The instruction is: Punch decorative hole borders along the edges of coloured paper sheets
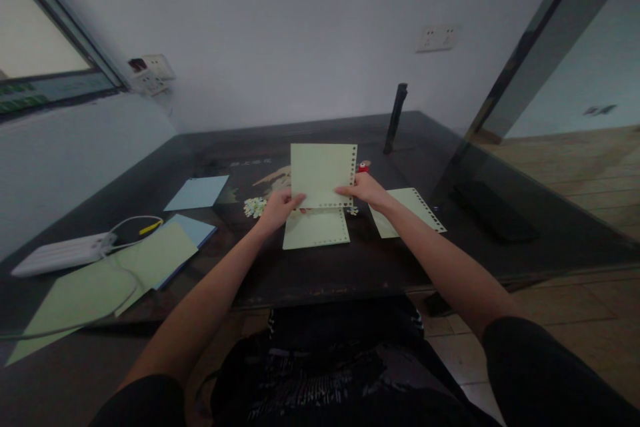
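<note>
Both hands hold a pale green sheet upright over the middle of the desk, with punched holes along its right and lower edges. My left hand pinches its lower left corner, thumb on the front. At the lower right edge, my right hand grips it, also with the thumb in front. Below it, another pale green sheet with holes lies flat on the dark desk. To the right, partly behind my right forearm, rests a further punched sheet.
Green sheets, a blue sheet, a white power strip with a cable and a yellow pen-like item lie left. A black upright object stands at the back right; a dark flat object lies right.
</note>
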`<state>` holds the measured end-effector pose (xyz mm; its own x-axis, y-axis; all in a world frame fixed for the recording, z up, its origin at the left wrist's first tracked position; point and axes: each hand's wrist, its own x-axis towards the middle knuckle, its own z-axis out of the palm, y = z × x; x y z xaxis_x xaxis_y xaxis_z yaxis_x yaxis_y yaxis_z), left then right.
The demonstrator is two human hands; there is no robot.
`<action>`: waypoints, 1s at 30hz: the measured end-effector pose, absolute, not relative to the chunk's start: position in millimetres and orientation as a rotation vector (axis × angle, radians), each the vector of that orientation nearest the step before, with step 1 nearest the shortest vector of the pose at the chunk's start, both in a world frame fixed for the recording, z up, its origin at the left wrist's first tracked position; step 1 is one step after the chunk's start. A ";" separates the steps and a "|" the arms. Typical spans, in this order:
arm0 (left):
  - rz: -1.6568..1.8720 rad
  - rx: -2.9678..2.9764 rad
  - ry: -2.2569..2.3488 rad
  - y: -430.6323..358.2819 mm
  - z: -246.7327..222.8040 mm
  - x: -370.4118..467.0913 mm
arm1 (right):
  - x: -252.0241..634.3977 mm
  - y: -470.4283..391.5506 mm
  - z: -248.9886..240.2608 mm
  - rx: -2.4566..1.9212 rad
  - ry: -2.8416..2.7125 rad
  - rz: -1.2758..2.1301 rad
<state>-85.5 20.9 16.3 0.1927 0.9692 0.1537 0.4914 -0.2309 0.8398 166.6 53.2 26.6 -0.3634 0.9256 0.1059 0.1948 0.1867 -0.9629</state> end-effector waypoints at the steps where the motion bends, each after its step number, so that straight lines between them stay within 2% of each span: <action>1: 0.939 1.820 1.366 20.2 17.0 -84.7 | 166.1 52.1 27.4 -1.066 -1.707 1.232; 9: 0.968 1.805 1.272 18.1 19.7 -78.7 | 172.3 53.0 34.4 -1.124 -1.668 1.138; 21: 1.128 1.762 1.291 35.3 8.9 -80.3 | 216.9 72.5 36.5 -1.042 -1.154 0.966; 30: 0.914 2.327 1.818 65.0 13.0 -47.2 | 211.9 39.1 35.6 -1.057 -1.054 1.088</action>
